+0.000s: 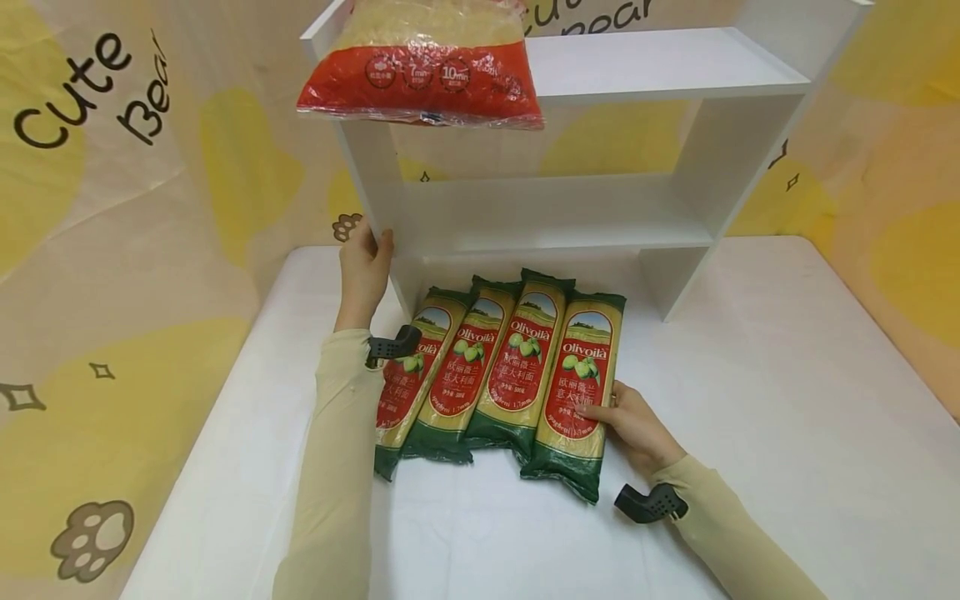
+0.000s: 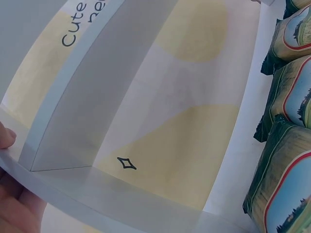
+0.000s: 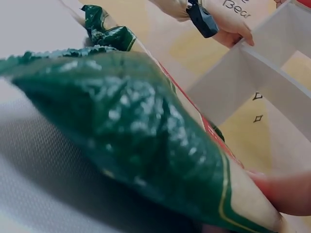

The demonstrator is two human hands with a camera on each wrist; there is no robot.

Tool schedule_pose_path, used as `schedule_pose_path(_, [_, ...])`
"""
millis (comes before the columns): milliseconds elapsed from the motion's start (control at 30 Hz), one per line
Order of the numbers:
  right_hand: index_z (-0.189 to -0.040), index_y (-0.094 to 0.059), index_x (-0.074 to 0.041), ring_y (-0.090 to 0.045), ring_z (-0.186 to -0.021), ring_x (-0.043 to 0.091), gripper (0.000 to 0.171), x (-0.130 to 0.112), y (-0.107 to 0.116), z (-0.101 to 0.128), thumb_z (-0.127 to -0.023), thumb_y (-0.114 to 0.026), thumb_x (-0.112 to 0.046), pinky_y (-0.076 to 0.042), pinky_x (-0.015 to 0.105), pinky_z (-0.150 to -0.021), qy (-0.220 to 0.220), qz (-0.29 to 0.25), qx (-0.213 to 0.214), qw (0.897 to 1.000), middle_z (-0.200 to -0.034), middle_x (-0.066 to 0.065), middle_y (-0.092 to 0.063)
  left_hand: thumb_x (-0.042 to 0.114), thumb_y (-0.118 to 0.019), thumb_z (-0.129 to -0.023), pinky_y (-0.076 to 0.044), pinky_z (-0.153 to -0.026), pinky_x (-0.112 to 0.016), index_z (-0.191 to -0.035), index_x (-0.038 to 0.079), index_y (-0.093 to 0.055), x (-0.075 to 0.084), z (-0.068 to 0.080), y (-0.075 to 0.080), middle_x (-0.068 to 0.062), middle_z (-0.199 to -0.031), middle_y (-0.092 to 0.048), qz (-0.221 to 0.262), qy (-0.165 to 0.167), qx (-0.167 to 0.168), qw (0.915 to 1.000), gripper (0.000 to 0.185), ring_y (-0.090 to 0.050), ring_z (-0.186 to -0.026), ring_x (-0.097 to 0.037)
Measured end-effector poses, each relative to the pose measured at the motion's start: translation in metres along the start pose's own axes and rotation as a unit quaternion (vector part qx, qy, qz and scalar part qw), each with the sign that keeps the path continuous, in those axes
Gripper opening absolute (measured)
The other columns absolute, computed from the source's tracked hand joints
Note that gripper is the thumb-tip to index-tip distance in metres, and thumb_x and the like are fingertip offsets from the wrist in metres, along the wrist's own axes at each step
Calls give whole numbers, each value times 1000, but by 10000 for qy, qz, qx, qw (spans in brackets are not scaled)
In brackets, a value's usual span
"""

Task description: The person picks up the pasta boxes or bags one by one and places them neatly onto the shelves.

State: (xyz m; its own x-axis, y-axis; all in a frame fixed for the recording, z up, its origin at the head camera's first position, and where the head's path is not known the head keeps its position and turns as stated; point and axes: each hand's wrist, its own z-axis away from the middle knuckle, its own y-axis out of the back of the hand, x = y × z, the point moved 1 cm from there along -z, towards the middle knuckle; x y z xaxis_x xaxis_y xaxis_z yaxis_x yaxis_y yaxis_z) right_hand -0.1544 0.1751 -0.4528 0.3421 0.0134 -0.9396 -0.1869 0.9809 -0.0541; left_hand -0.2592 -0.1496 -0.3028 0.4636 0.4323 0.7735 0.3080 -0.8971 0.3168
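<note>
The rightmost long green-and-gold plastic spaghetti packet (image 1: 576, 383) is gripped by the right hand (image 1: 636, 423) at the foot of the white panelled shelf (image 1: 555, 212), held by the left hand (image 1: 365, 271), apparently for steadiness.

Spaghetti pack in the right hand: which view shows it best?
Head view: the pack shows nearly whole and readable, the right hand gripping its edge. Right wrist: mainly its green end, close up. Left wrist: partial packs, this one not identifiable.
</note>
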Motion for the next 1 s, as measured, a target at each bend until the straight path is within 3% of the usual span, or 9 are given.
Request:
schedule_pose_path(367, [-132, -36, 12, -61, -90, 10, 54, -3, -6, 1, -88, -61, -6, -47, 25, -81, 123, 15, 357, 9993, -102, 7, -64, -3, -44, -96, -47, -86, -48, -122, -14, -52, 0, -1, 3, -32, -116, -57, -123, 66, -18, 9999, 30, -58, -105, -40])
schedule_pose_path(633, [-133, -35, 10, -62, -89, 12, 57, 0, -6, 1, -86, -63, -4, -48, 26, -81, -6, -248, 413, 9988, -101, 5, -64, 2, -47, -97, -48, -83, -47, -125, -6, -55, -40, -10, 0, -26, -118, -59, 5, -19, 70, 10000, 30, -60, -103, -34])
schedule_pose_path(1000, [-135, -31, 9, -64, -87, 13, 59, -11, 0, 16, -89, -63, -12, -51, 27, -78, -327, -535, 191, 9978, -96, 2, -66, 4, -48, -97, -49, -85, -47, -123, -5, -55, -41, -9, -2, -26, -117, -60, -137, -103, 15, 9999, 29, -60, -104, -35])
